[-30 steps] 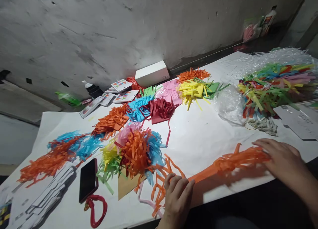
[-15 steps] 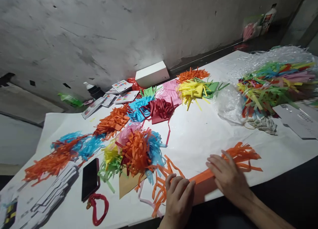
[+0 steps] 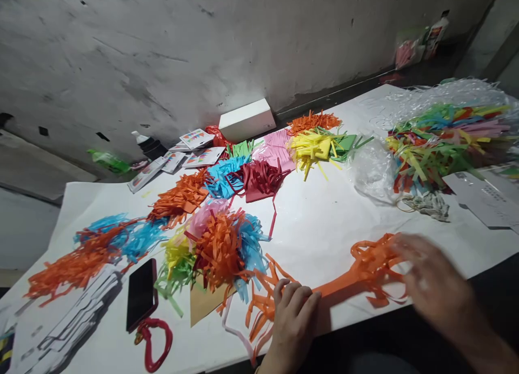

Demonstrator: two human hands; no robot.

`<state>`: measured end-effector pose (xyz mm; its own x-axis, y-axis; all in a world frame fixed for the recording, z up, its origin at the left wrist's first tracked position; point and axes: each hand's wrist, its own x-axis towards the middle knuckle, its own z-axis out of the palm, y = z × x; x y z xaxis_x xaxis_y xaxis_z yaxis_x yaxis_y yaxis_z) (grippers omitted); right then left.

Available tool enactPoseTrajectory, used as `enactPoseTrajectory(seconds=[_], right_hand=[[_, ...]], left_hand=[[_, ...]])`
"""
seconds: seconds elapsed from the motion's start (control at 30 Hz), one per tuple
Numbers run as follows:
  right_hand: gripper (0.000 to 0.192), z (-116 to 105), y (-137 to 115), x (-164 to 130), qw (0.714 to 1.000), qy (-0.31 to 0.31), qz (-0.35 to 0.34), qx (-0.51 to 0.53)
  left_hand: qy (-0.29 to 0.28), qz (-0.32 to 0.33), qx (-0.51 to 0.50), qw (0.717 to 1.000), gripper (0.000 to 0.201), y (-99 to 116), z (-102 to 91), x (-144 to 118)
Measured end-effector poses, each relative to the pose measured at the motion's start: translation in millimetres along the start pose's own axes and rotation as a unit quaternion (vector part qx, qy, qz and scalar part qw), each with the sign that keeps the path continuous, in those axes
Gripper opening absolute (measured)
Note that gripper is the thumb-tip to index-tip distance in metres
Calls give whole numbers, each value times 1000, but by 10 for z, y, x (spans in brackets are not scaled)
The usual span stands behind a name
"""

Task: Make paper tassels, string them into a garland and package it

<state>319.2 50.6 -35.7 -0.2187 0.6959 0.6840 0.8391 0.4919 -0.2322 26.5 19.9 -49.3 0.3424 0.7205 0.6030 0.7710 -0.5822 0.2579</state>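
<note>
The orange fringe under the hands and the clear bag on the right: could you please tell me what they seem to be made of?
The orange fringe looks like thin matte paper: flat colour, no shine, cut into strips that curl and crumple, with one solid uncut edge. The clear bag appears to be thin glossy plastic film: see-through, wrinkled, with bright highlights. The left hand presses the fringe's end; the right hand, blurred, lies over its strips.

A makeshift paper-craft workspace: a white paper-covered tabletop (image 3: 324, 228) set against a rough, stained grey plaster wall (image 3: 182, 49), strewn with fringed coloured paper bundles (image 3: 219, 244), a clear plastic bag of mixed strips (image 3: 441, 136) far right, glue bottle (image 3: 148, 143) far left.
</note>
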Motion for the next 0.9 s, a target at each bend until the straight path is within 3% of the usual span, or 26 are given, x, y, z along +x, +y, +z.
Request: enactPoseTrajectory(seconds=[0.07,0.17,0.3,0.47,0.6,0.7,0.8,0.9], right_hand=[[47,178,-392,-8,985,-69,-132,89],[36,426,-695,-80,975,-78,-165,128],[27,467,-606,-166,968,-125,-129,174],[22,397,-541,-205,973,-132,-49,181],[27,481,-686,-227,987,-106,56,102],[29,518,-757,-209,986,-107,94,81],[23,512,-766,-193,989,-87,85,79],[25,523,-751,-199,988,-78,-9,135]], left_hand=[[-5,5,-4,1000,22,11,4,4],[-52,0,1,999,20,15,-26,-24],[-104,-18,-5,994,16,2,-28,-134],[-35,-92,-11,995,18,56,48,-199],[-100,-155,22,983,17,135,26,-110],[-123,-183,46,974,15,137,38,-64],[-142,-192,59,969,14,91,96,-76],[-146,-192,66,968,15,57,130,-99]])
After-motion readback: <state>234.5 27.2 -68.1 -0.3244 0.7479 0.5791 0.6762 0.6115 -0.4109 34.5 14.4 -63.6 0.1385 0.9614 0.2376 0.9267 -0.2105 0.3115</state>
